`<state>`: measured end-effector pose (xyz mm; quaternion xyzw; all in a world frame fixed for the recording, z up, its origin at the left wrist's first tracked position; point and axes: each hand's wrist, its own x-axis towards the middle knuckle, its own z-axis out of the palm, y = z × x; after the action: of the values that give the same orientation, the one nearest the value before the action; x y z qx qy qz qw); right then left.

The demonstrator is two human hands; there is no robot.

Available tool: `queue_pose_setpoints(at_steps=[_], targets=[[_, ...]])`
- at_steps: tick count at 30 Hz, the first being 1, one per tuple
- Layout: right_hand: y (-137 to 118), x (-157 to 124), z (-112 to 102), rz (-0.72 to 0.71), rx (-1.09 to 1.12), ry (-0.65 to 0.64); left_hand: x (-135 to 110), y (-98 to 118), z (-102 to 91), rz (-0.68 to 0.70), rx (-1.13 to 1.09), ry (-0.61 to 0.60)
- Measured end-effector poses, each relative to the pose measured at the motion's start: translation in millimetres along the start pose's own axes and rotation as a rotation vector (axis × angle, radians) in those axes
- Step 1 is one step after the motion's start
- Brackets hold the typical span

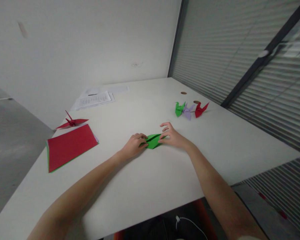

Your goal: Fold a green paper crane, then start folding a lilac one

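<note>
A partly folded green paper lies flat on the white table, in the middle. My left hand presses its left end with curled fingers. My right hand pinches its right end with thumb and forefinger, the other fingers lifted and spread. Both forearms reach in from the near edge of the table.
A stack of red paper sheets lies at the left, with a red paper crane behind it. Three folded cranes, green, lilac and red, stand at the right. Printed sheets lie at the back. Blinds line the right wall.
</note>
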<state>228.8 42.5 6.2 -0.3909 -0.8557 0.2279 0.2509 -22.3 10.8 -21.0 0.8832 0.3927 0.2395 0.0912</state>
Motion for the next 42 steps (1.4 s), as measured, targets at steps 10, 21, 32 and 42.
queue_pose_setpoints(at_steps=[10,21,32,42], targets=[[12,1,9,0.051,-0.167,0.039,3,0,-7.9,-0.026,0.112,-0.069],[-4,6,27,-0.041,0.038,-0.059,-1,22,-12.3,0.008,0.361,-0.084],[-6,8,31,-0.083,0.068,0.026,-5,4,9.2,0.122,0.093,-0.110],[16,5,21,0.098,0.113,-0.070,-4,-7,-1.4,0.138,0.022,-0.179]])
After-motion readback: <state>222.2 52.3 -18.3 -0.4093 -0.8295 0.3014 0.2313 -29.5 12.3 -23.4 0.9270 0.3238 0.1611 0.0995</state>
